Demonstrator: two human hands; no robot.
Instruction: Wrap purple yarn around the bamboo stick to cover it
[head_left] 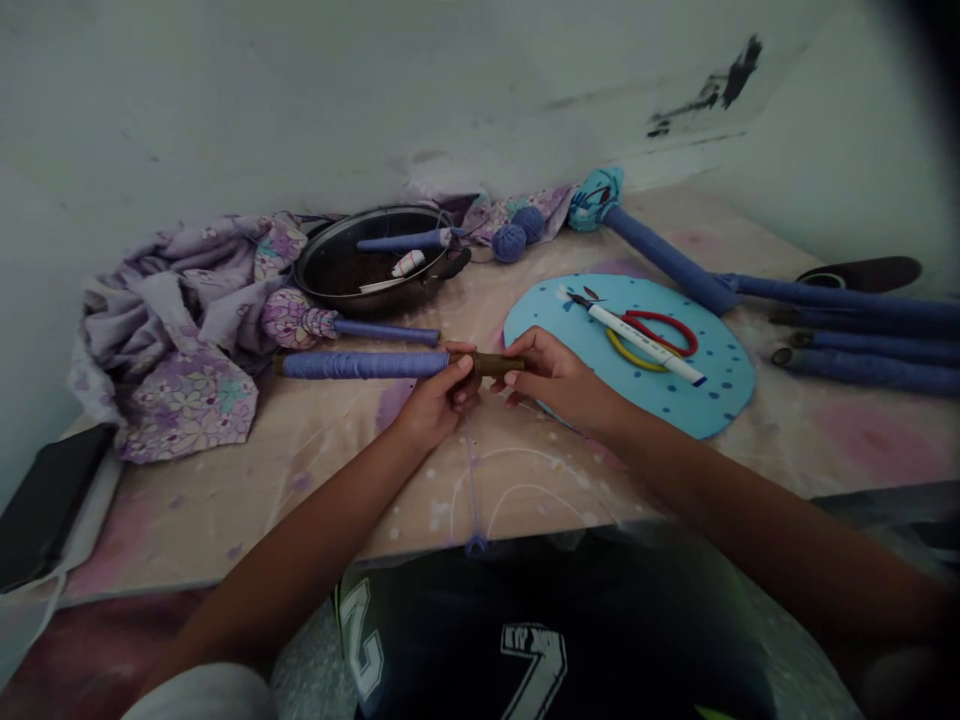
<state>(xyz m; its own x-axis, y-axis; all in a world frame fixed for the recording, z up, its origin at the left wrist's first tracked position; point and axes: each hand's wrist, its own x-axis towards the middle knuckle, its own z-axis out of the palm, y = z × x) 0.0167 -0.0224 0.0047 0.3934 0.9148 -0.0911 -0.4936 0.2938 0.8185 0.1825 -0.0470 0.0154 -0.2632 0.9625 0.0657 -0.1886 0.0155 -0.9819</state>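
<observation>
A brown tube (501, 366) lies level across both my hands, most of its left length wrapped in blue-purple yarn (360, 365). My left hand (439, 395) grips it near where the wrapping stops, thumb on top. At the bare right end, my right hand (551, 370) pinches the tube between thumb and fingers. From the left hand a strand of yarn (472, 480) hangs down to a small yarn bundle (476, 545) at the table's front edge.
Behind are a black pan (337, 270), two yarn balls (517, 235) and flowered cloth (187, 330). A blue dotted round sheet (637, 400) carries a marker (652, 345) and red and yellow loops. Several wrapped tubes (877, 365) lie right; a dark phone-like object (56, 505) lies left.
</observation>
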